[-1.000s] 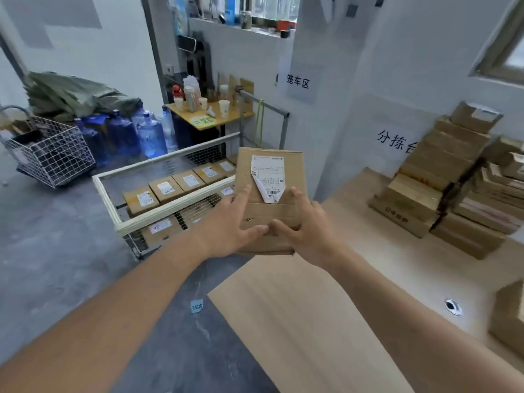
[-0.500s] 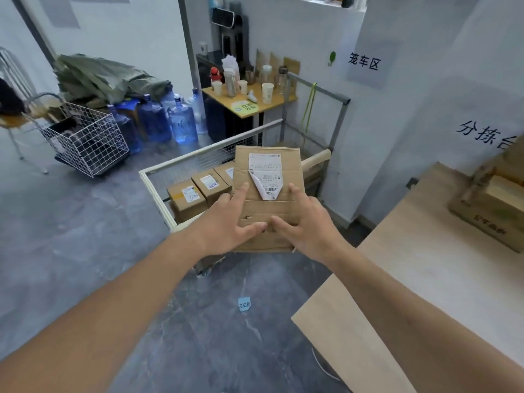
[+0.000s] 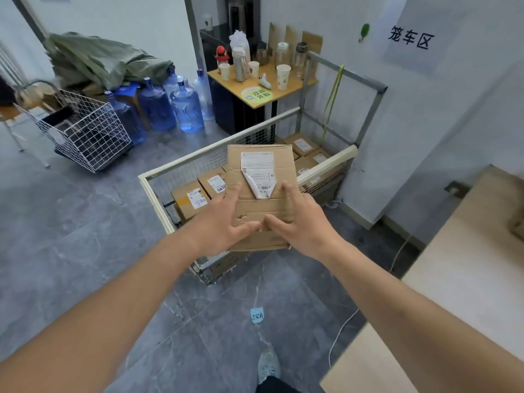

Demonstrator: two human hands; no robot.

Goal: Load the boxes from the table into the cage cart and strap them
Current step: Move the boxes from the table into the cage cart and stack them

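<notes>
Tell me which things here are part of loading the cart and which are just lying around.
Part of the job:
cardboard box, held by left hand and right hand
cage cart
boxes already loaded
green strap

Lying about:
water jugs
wire basket
paper cups
blue floor tag

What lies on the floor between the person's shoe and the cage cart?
In the head view, a small blue paper tag lies on the grey floor between the shoe and the cage cart.

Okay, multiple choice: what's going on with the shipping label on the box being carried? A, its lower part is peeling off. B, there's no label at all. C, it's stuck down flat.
A: the shipping label on the cardboard box held by the left hand and right hand curls away at its lower end.
</notes>
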